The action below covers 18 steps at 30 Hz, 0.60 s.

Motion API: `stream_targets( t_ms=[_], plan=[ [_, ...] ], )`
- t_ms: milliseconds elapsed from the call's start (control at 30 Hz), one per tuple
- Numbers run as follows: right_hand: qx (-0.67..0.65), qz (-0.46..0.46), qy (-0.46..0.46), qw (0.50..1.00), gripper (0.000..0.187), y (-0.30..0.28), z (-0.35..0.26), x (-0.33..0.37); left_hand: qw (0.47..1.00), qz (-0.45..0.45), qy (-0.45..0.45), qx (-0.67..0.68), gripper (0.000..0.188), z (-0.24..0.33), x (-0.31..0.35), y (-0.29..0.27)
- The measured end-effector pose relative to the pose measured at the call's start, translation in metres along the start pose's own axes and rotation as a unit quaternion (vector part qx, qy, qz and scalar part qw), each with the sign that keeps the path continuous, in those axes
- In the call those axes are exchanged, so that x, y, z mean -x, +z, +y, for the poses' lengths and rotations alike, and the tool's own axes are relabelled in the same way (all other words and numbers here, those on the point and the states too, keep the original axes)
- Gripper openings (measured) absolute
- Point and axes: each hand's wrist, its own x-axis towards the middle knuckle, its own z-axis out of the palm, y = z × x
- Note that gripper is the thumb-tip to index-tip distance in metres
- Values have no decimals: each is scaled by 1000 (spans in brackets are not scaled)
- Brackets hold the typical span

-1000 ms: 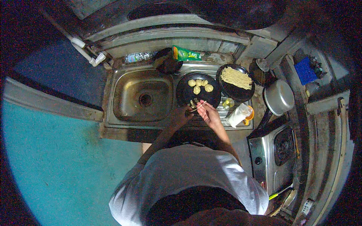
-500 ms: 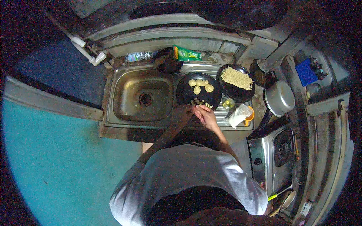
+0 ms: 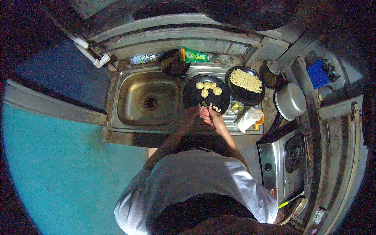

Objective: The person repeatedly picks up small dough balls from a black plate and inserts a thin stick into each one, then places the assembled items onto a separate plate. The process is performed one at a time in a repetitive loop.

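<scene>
My left hand (image 3: 194,114) and my right hand (image 3: 214,118) meet at the near edge of a black plate (image 3: 190,97). Their fingers are pinched together, and whatever small thing they hold is too blurred to name. Several pale round lumps, possibly onions or dough balls (image 3: 205,93), lie on the far half of the plate. Small whitish pieces (image 3: 217,110) are gathered on its near side, beside my right fingertips. A second dark plate (image 3: 247,100), to the right, carries a flat block of dry noodles (image 3: 246,81).
Right of my hands stand a small glass with something yellowish (image 3: 237,107), a white bag (image 3: 247,120) and an orange cup (image 3: 260,117). A steel sink (image 3: 135,92) lies left. Further right are a metal pot (image 3: 290,102) and a stove (image 3: 294,154). A green packet (image 3: 196,56) stands behind.
My right hand has shifted slightly up and right over the plate's near edge, its fingers more curled. My left hand has turned, showing more of its fingers. The plates stay put.
</scene>
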Motion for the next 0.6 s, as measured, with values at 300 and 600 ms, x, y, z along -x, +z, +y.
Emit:
stream_targets(
  t_ms=[300,600],
  plan=[
    [15,-92,-34,995,29,-6,11,3,983,-26,35,177,47,2,3,-6],
    [-3,-86,-52,995,24,-16,21,-6,983,-60,84,154,68,0,4,-7]
  ],
)
